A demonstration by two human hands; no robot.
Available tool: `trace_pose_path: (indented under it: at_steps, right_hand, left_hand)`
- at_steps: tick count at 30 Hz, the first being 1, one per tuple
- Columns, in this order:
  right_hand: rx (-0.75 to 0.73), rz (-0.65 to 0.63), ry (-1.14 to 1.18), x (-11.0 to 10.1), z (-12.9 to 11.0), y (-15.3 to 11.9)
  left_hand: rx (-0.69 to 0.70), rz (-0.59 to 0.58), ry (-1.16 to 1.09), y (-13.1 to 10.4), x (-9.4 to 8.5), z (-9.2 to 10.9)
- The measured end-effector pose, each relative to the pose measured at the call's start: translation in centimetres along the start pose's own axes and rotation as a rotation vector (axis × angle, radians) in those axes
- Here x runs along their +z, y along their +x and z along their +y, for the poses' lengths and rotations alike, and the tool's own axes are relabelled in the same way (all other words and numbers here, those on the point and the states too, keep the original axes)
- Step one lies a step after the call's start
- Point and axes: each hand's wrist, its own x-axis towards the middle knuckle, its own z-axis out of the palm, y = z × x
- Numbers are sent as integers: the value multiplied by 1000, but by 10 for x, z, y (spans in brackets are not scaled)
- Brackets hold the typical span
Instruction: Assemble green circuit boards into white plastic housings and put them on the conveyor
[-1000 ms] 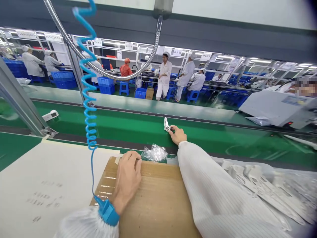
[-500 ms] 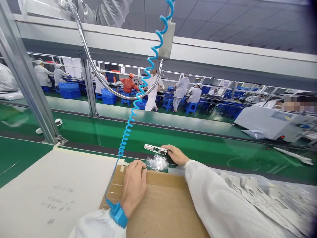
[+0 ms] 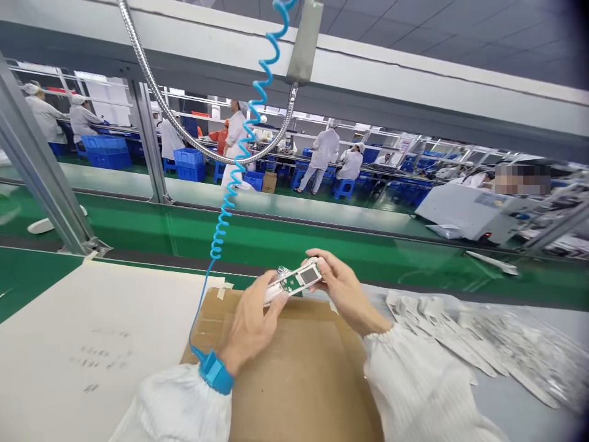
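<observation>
Holding PCB unit btwn L hand & R hand.

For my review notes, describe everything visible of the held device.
The device is slim, white and plastic-looking; its open face shows a green circuit board and a grey rectangular part. It slants near the far edge of the cardboard, right end higher in view, gripped by the left hand and right hand at opposite ends.

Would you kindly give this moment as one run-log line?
left hand: holds white device by left end | right hand: holds right end | device: green circuit board showing | beneath: cardboard | left wrist: blue strap
</observation>
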Motion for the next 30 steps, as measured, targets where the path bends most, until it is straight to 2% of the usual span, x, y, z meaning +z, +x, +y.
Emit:
trace_pose_path:
  at_steps: [2, 4, 6, 10, 14, 17, 21, 26, 30]
  right_hand:
    - [17, 51, -6, 2, 12, -13]
    - [3, 84, -114, -1, 24, -23]
    - [-51, 105, -275, -6, 29, -30]
    - [-269, 112, -573, -12, 22, -40]
    - [-483, 120, -891, -10, 21, -40]
    - [-577, 159, -1083, -8, 30, -38]
    - [-626, 159, -1152, -4, 38, -41]
    - [-551, 124, -1066, 3, 36, -49]
    - [-567, 129, -1072, 5, 31, -46]
  left_hand:
    - [-117, -195, -93, -2, -1, 7]
    - [-173, -300, -142, -2, -1, 10]
    - [-190, -283, -127, -2, -1, 12]
    - [-169, -185, -27, -1, 1, 9]
    - [-100, -213, -5, -2, 2, 7]
    - [-96, -198, 21, -4, 3, 6]
    - [-109, -194, 44, -3, 5, 4]
    - [-205, -94, 92, 2, -1, -2]
    - [-107, -144, 96, 0, -3, 0]
